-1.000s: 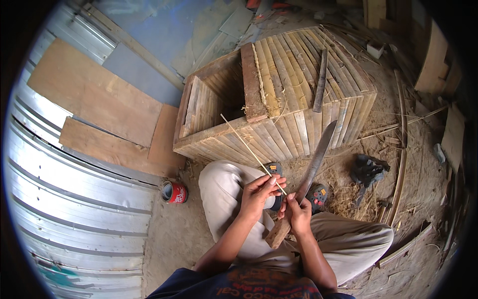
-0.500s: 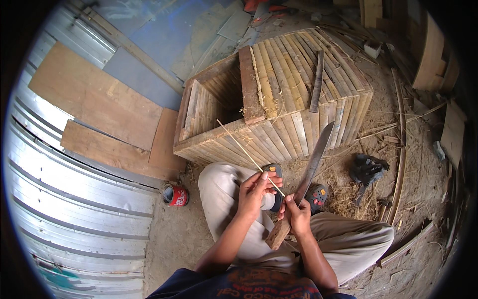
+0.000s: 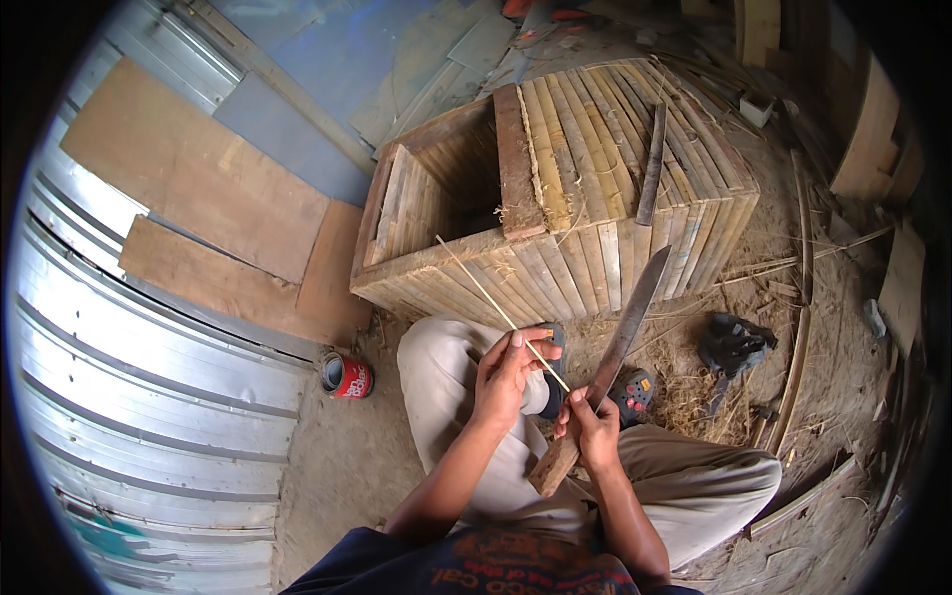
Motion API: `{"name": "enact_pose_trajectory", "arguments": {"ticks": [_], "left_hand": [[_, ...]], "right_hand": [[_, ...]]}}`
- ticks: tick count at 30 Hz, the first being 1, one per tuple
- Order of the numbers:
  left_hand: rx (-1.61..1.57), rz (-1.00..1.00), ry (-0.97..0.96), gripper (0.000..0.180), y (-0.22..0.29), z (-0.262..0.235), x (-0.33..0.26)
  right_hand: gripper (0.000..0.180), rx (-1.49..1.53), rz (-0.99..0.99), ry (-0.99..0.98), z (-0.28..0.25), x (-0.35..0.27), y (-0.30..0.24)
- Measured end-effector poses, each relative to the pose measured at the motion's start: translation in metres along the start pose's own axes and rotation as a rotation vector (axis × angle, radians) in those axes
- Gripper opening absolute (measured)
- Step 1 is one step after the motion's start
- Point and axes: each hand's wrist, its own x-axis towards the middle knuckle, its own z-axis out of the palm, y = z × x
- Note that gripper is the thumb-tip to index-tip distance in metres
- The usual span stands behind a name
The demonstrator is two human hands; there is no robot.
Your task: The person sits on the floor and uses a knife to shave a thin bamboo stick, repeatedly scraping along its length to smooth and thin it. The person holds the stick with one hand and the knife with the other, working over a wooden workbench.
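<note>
A thin, pale bamboo stick [image 3: 478,285] slants across in front of me, pinched between the thumb and fingers of my left hand [image 3: 502,385]. Its near end reaches my right hand [image 3: 593,434], at the base of a machete [image 3: 632,315]. My right hand is closed around the machete where the blade meets the wooden handle, with the thumb up near the stick's end. The dark blade points away and to the right; the handle slants down over my lap. Part of the grip is hidden by my fingers.
A large bamboo-slat box [image 3: 585,263] with an open top section stands ahead, a flat dark blade [image 3: 653,164] lying on it. A red can [image 3: 346,378] is on the floor at left, beside corrugated metal sheets [image 3: 149,397]. Shavings and a black plastic bag [image 3: 736,342] lie at right.
The view has shifted slightly, so the box appears a little farther right. Both hands keep hold of the stick and machete in almost the same pose.
</note>
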Motion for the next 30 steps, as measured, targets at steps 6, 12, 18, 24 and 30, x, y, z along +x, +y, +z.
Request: {"name": "enact_pose_trajectory", "arguments": {"ticks": [6,12,18,24,30], "left_hand": [[-0.151,0.056,0.236,0.028,0.006,-0.013,-0.002],[0.244,-0.172,0.34,0.026,0.031,-0.052,0.046],[0.479,-0.162,0.284,0.029,0.034,-0.069,0.097],[0.687,-0.044,0.235,0.03,0.025,-0.077,0.113],[0.676,-0.042,0.217,0.03,0.018,-0.091,0.094]], "right_hand": [[0.024,-0.342,0.016,0.09,0.011,0.004,-0.003],[0.054,-1.211,-0.305,-0.002,0.041,0.053,-0.038],[0.06,-1.746,-0.599,-0.049,0.084,0.148,-0.065],[0.058,-1.912,-0.982,-0.021,0.081,0.181,-0.059],[0.055,-2.062,-1.076,-0.083,0.084,0.18,-0.061]]}}
